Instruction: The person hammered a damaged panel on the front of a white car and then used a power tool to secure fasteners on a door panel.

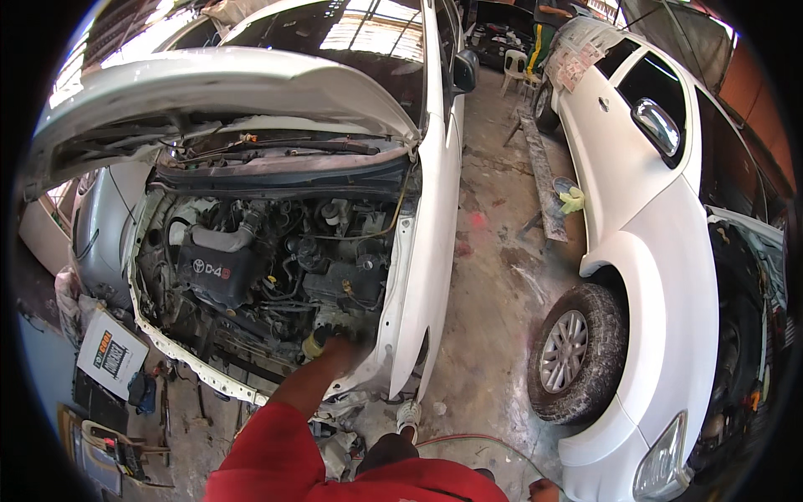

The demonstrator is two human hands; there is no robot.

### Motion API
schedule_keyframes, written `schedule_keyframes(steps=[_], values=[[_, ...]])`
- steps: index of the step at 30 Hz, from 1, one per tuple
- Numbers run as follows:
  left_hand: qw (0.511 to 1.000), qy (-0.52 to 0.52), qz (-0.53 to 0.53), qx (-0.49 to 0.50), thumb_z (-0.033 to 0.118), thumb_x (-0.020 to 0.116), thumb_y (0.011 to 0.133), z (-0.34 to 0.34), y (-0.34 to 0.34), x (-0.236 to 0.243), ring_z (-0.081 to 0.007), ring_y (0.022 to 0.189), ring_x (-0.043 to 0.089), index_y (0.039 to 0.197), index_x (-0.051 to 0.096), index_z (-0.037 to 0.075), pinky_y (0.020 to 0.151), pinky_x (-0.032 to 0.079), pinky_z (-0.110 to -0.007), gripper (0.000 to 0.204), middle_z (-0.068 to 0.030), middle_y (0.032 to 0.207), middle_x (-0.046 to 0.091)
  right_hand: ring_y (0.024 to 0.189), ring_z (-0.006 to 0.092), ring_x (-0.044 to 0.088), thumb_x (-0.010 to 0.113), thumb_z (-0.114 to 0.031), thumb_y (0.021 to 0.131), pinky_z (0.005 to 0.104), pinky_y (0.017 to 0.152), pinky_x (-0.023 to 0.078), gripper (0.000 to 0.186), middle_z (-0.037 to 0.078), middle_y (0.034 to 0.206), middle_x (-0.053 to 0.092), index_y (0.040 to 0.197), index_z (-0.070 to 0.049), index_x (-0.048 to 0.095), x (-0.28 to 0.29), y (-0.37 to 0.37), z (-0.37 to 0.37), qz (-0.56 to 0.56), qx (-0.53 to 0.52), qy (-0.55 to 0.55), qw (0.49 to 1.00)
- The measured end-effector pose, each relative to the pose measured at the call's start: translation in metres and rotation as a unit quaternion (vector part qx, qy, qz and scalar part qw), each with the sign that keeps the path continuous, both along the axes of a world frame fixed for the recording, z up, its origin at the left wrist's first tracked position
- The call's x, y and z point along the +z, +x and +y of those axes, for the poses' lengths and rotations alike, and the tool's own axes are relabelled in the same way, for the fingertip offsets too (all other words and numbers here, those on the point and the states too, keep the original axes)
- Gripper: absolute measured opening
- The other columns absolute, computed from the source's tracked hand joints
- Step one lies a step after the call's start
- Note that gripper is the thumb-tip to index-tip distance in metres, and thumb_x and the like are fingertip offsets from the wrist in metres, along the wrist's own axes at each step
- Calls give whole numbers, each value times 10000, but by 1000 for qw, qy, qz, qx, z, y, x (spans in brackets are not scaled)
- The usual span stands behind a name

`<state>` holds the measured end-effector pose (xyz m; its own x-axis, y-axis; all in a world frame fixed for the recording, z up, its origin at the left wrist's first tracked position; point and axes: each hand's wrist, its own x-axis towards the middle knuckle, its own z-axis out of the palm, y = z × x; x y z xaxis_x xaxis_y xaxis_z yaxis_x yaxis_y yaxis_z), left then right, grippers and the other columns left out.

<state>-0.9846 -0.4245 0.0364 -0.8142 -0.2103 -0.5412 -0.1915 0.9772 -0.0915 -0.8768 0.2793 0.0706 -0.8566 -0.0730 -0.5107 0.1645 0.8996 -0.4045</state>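
Lettering (111, 360) in black and orange marked a white panel (130, 345) at far left. Next, white and red lettering showed on the dark engine cover (219, 280) inside the open engine bay (201, 378). At that bay's front I saw a yellowish item (313, 345) against the left hand (339, 355); blur kept me from telling how wide that grip was or whether it held the item. The right hand (545, 490), cut off below, lay near a red hose (485, 435), its grip equally unclear to me. Slightly rightward, yellow-green cloth (572, 200) showed at a bucket (562, 181).
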Motion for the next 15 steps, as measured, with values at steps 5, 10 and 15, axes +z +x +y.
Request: schedule_keyframes(steps=[5,10,15], values=[[999,43,22,-7,218,628,869,23,-18,44,-330,1078,691,1089,763,122,843,548,-481,275,-163,1140,724,860,389,688,613,-269,894,461,762,539,261,229,922,715,962,-40,720,23,-53,-18,-8,-1,37,999],[996,31,-74,-29,230,601,897,4,-34,28,-344,1026,711,1120,714,43,764,582,-466,312,-195,1104,724,931,372,714,694,-362,814,441,824,562,314,185,914,738,917,-70,744,-21,-57,-13,-109,-79,30,990],[996,-28,73,34,377,836,664,1,11,111,-328,944,724,954,756,69,820,586,-445,430,-161,1008,739,923,409,682,602,-324,910,485,826,544,280,201,985,718,964,-75,719,-42,-93,-13,-43,106,70,991]])
